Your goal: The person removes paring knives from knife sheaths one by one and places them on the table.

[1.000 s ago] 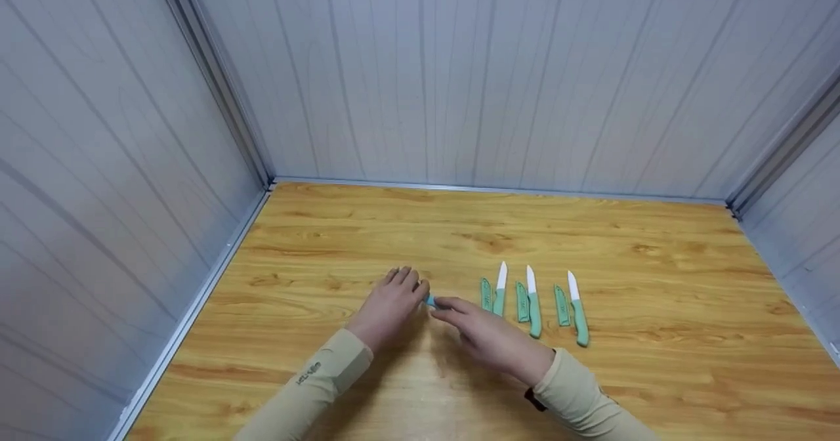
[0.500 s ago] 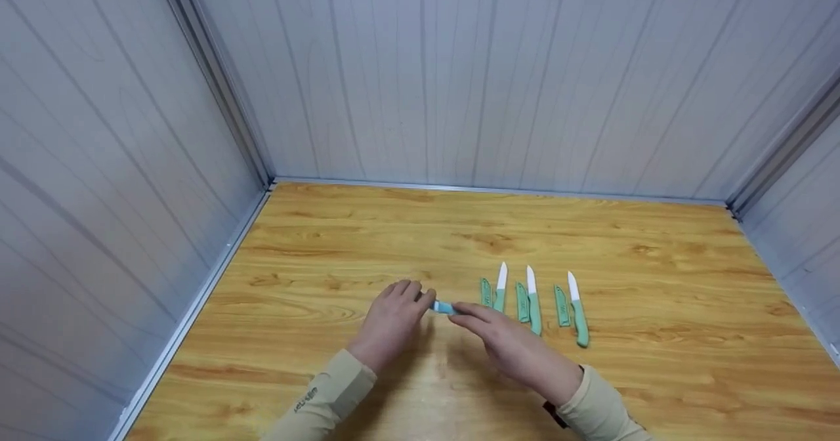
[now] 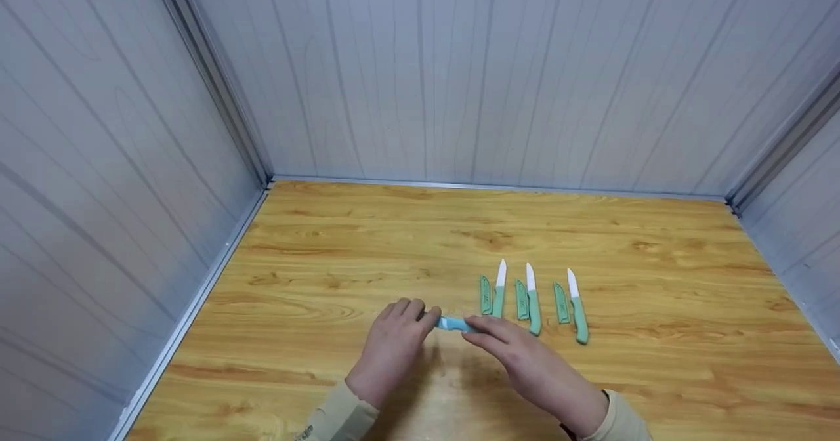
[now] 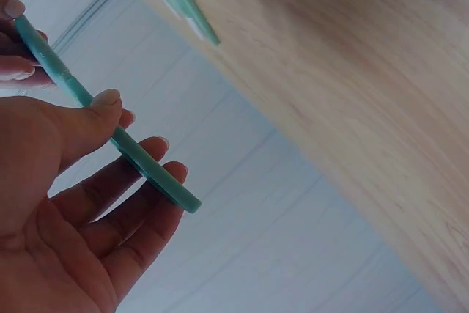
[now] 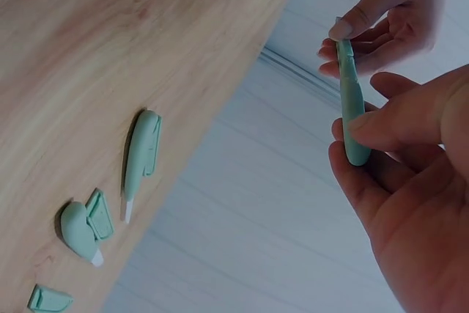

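A green paring knife is held level above the table between both hands, its blade hidden in a green sheath. My left hand pinches the sheath end between thumb and fingers. On the handle, my right hand has its thumb on one side and fingers on the other. To the right lie three unsheathed knives with white blades: a left knife, a middle knife and a right knife. Beside each is a green sheath, such as the leftmost sheath.
The wood-grain table is bounded by a pale panelled back wall, a left wall and a right wall. Metal trim runs along the table's back edge.
Both hands have moved towards me and to the right with the knife. The right hand has shifted farther from the left, and more of the knife shows between them.
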`<state>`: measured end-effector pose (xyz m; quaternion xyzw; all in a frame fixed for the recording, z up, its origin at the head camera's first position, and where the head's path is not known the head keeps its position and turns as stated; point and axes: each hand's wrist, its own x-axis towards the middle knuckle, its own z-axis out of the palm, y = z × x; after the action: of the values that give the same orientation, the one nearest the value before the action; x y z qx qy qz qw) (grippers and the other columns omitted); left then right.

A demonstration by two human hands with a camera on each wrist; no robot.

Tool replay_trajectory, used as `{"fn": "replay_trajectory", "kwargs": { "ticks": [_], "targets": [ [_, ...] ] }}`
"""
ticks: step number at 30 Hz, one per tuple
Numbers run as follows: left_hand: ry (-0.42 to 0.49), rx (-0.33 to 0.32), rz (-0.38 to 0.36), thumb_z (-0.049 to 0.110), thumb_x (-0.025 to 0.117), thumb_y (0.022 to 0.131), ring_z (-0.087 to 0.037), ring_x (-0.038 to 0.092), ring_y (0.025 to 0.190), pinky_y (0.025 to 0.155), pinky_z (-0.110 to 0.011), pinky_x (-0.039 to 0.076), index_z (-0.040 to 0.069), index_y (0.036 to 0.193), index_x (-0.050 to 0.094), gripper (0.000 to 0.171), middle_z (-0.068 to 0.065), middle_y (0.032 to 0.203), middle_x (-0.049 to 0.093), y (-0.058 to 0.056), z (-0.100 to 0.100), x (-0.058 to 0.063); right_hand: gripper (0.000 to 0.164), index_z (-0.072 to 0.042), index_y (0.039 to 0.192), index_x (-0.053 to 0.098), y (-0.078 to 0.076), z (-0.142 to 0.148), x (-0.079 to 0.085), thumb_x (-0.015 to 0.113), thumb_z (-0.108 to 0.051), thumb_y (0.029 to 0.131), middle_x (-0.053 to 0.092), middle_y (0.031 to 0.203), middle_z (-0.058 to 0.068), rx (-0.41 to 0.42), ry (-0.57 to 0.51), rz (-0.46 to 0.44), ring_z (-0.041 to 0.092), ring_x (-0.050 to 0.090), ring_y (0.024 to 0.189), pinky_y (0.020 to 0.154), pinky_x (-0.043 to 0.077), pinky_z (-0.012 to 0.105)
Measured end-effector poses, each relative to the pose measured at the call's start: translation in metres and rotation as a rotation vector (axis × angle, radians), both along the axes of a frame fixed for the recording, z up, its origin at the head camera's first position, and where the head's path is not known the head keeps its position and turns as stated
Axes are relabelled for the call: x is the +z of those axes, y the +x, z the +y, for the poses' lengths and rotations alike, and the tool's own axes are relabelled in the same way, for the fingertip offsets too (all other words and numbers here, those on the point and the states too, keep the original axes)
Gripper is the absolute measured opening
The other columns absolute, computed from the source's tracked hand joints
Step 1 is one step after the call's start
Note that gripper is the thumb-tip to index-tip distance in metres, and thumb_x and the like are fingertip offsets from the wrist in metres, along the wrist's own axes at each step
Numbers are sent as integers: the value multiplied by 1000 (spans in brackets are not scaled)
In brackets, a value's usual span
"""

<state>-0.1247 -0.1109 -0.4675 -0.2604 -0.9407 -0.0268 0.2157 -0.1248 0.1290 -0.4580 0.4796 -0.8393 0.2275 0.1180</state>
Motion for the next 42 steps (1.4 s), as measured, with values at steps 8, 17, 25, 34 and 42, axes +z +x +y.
{"fn": "replay_trajectory", "kwargs": {
  "ticks": [8,17,25,34,42],
  "targets": [
    [59,5,9,8,71,83,-18,51,81,69,-30,47,17,106,66,26,0,93,57,5,9,5,75,-9,130,57,4,7,3,68,28,66,52,134,10,-24,-58,41,27,52,120,90,50,42],
    [109,24,7,1,75,77,-18,49,81,71,-31,46,18,107,66,36,0,94,57,7,23,5,70,-11,127,60,7,14,2,71,23,67,53,133,7,-92,-50,120,24,54,116,89,50,40],
    [179,89,11,0,76,77,-22,55,92,76,-35,47,21,108,69,38,-5,110,61,9,41,6,62,-11,129,59,12,21,2,79,-1,72,47,138,8,-145,-10,104,25,44,124,97,41,48],
    [198,122,27,-2,79,72,-22,54,91,76,-34,46,21,109,70,45,-5,112,59,7,57,16,67,-7,128,60,12,23,2,82,-4,64,48,136,11,-220,-73,204,30,41,125,100,30,46],
    [216,148,19,-1,76,77,-20,52,88,71,-31,44,22,109,71,39,-3,107,59,6,71,16,59,-9,125,61,16,24,1,79,-8,69,50,134,11,-356,-43,197,32,40,127,106,26,51]
  ]
}}
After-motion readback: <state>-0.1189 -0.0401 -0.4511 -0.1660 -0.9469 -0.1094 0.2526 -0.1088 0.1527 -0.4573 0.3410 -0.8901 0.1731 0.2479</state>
